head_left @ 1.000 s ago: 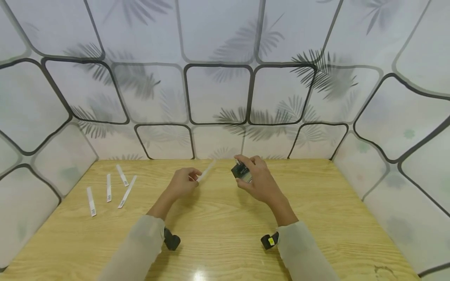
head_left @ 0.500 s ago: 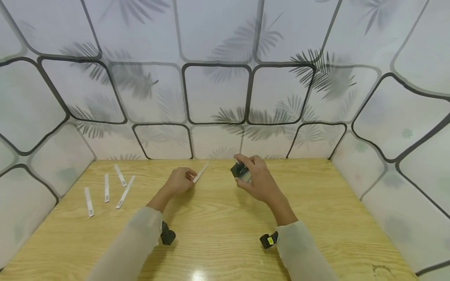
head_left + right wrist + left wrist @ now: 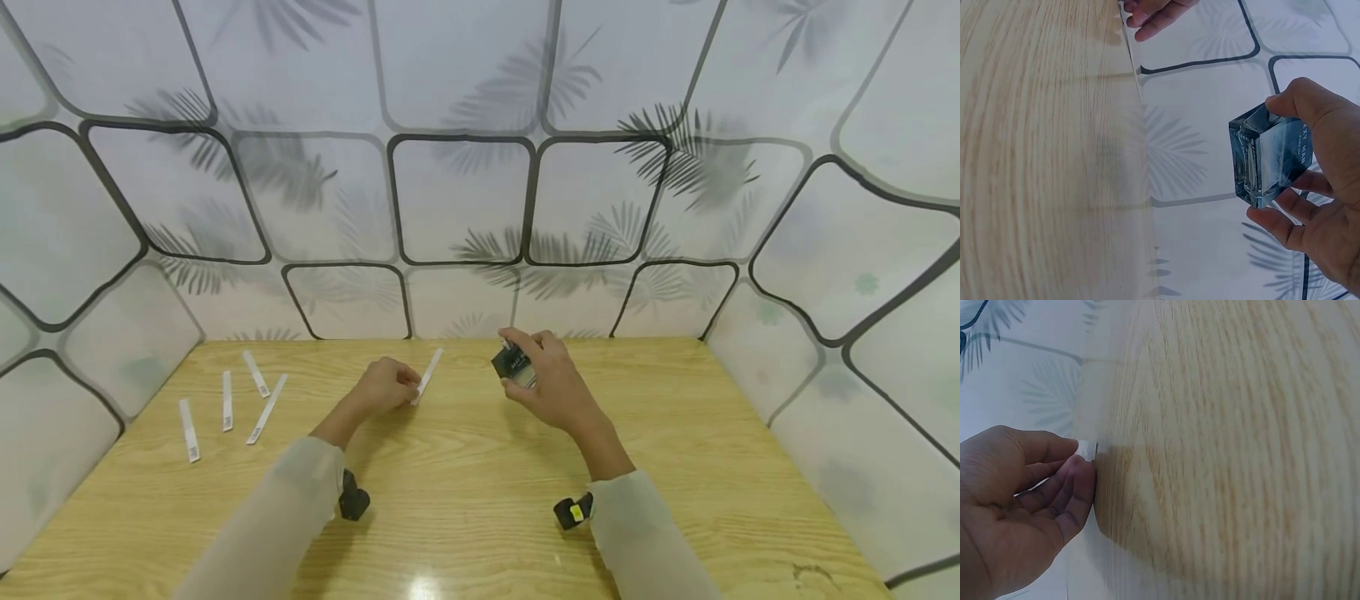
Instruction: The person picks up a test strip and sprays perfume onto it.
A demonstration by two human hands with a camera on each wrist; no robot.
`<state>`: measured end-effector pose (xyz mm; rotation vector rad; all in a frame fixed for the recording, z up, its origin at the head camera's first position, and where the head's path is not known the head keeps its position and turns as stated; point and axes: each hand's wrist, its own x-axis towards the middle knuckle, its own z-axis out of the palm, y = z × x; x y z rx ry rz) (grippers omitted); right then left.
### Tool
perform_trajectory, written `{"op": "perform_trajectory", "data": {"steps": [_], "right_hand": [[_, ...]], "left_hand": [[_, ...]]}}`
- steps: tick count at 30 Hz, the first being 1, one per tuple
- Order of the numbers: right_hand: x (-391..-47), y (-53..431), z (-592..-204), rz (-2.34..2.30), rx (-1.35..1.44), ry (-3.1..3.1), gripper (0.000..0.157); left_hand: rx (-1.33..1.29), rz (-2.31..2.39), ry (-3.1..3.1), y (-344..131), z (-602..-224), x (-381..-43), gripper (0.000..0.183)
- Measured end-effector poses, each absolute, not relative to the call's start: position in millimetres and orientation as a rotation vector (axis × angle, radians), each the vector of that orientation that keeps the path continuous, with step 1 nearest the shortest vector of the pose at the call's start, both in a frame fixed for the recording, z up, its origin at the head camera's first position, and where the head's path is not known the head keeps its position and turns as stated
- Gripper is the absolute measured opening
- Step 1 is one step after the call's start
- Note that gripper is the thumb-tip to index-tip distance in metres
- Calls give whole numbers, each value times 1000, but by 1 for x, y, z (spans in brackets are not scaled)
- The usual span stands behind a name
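I see the right hand [image 3: 551, 383] just right of centre in the head view, its fingers wrapped round a clear and dark glass bottle [image 3: 1272, 153] that it holds raised above the worktop [image 3: 465, 483]. Left of centre, the left hand [image 3: 384, 385] has its fingers bent and narrow at the lower part of a slanting white strip [image 3: 431, 371], though I cannot tell whether they pinch it. Four more strips [image 3: 227, 402] lie apart at the left of the frame.
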<state>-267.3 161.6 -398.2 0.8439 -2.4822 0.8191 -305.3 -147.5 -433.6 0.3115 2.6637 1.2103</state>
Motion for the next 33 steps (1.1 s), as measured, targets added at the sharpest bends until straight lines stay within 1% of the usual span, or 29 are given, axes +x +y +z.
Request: {"op": "perform_trajectory", "data": {"steps": [6,13,33], "right_hand": [[-268,163,-398,821,837,-2485,71],[-268,162,-399,813,844,-2473,71],[-265,162,-394,808,853,-2491,70]], "left_hand": [[395,1157,2745,-158,-431,-306,29],[426,1113,2810,-182,-429,-304,29],[330,953,2900,-284,-406,-283,39]]}}
